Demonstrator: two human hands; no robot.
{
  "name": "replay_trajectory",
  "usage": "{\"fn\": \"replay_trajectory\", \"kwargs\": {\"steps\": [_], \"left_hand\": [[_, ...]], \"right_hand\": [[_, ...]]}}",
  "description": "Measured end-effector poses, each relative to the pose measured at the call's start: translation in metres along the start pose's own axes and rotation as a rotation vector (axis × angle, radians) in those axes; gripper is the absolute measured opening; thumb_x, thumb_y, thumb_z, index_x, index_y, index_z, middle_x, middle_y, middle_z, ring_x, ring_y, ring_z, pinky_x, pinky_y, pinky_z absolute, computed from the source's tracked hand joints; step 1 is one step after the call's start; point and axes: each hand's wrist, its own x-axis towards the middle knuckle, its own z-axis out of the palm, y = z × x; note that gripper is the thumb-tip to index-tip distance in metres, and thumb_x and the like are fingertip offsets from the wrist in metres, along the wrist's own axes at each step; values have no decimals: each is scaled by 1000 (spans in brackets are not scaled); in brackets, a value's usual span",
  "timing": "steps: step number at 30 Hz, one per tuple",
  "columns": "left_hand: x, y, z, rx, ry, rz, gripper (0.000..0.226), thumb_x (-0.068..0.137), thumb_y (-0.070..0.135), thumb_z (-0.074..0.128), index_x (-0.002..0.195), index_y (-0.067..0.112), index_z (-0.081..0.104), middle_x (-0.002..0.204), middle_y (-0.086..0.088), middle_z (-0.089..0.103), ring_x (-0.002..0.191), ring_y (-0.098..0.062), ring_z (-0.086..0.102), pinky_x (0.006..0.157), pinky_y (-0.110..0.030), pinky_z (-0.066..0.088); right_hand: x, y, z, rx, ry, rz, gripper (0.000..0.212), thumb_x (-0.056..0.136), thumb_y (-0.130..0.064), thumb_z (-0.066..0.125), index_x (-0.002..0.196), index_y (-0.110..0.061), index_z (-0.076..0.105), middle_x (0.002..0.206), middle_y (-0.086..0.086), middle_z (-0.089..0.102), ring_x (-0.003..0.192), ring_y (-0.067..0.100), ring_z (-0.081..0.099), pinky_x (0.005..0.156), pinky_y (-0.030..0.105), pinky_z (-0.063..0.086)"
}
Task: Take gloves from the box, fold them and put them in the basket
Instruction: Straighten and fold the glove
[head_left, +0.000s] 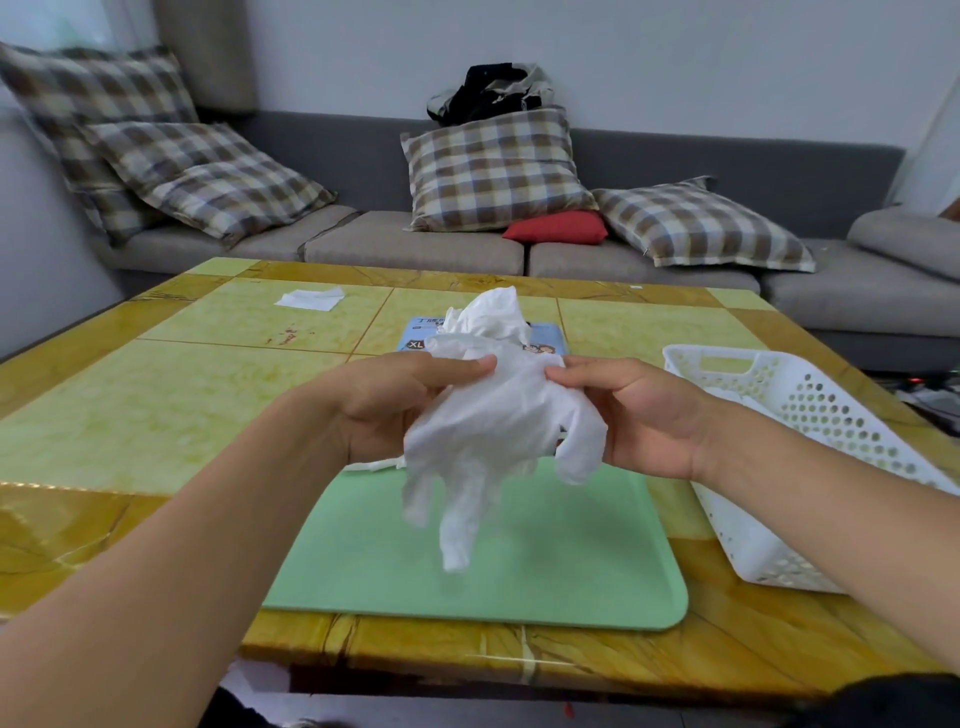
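White crinkled glove (498, 431) hangs limp, pinched by left hand (400, 410) and right hand (639, 415).

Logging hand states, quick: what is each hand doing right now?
Left hand: pinching the white glove at its upper edge.
Right hand: pinching the same glove from the other side.

Below my hands the green mat (545, 561) lies bare — open room to come down. To my right the white basket (810, 415) stands with its mouth open; its near wall is in the way. Ahead, the glove box (545, 338) blocks a straight reach — the table (156, 405) to my left is free
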Motion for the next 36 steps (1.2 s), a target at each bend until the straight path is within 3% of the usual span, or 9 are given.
{"fn": "replay_trajectory", "kwargs": {"steps": [3, 7, 10, 15, 18, 22, 29, 33, 36], "left_hand": [[7, -1, 4, 35, 59, -26, 39, 80, 30, 67, 112, 6, 72, 111, -11, 75, 91, -20, 73, 77, -31, 60], [26, -7, 11, 261, 249, 44, 26, 89, 25, 71, 111, 11, 72, 107, -4, 77, 91, -16, 74, 74, -27, 58], [37, 1, 14, 335, 518, 441, 12, 87, 17, 76, 98, 12, 76, 95, -2, 79, 88, -16, 75, 76, -31, 57], [21, 23, 18, 357, 474, 869, 16, 86, 10, 76, 98, 20, 77, 95, 5, 79, 90, -12, 75, 80, -23, 58], [21, 3, 3, 733, 425, 713, 19, 81, 0, 79, 87, 18, 79, 79, 12, 76, 69, 1, 67, 66, -11, 50], [27, -33, -15, 1191, 120, 334, 29, 79, 0, 79, 82, 29, 78, 73, 25, 71, 67, 8, 62, 69, -12, 46], [26, -53, -7, 1312, -79, 141, 13, 85, 32, 79, 98, 34, 77, 107, 17, 74, 102, 0, 64, 99, -28, 50], [21, -54, 2, 1353, -73, 42, 52, 69, 71, 74, 102, 31, 75, 105, 22, 70, 103, 1, 62, 101, -32, 48], [14, -46, 4, 1400, -140, -13, 49, 61, 71, 80, 101, 43, 73, 114, 30, 64, 112, 9, 55, 108, -30, 43]], "right_hand": [[6, 4, -5, -28, -58, 43, 48, 92, -34, 65, 132, -9, 64, 117, 10, 68, 104, 27, 65, 94, 40, 52], [23, 12, -6, -195, 178, 51, 17, 85, -25, 74, 101, -21, 71, 100, 2, 73, 88, 19, 67, 88, 35, 51], [31, -5, -6, -158, 331, -249, 11, 90, -9, 70, 99, -16, 70, 95, 5, 74, 85, 20, 66, 83, 34, 52], [6, -26, 6, -501, 333, -738, 18, 84, 0, 76, 102, -4, 74, 100, 7, 78, 93, 20, 74, 85, 28, 58], [4, -12, -6, -844, 307, -710, 10, 82, -3, 81, 91, -2, 76, 91, 10, 78, 82, 18, 73, 81, 31, 59], [6, 21, -30, -1062, 57, -288, 15, 84, -3, 79, 85, -17, 77, 85, -1, 78, 76, 7, 70, 79, 24, 57], [0, 42, -36, -1272, -154, -60, 8, 87, -20, 77, 89, -27, 81, 100, -8, 77, 98, 11, 71, 98, 42, 52], [-4, 41, -33, -1252, -193, -26, 17, 91, -22, 73, 81, -35, 79, 108, -12, 75, 104, 3, 68, 103, 37, 48], [-3, 35, -33, -1285, -271, 29, 7, 90, -31, 75, 90, -27, 81, 114, -15, 72, 111, 1, 64, 108, 33, 43]]}}
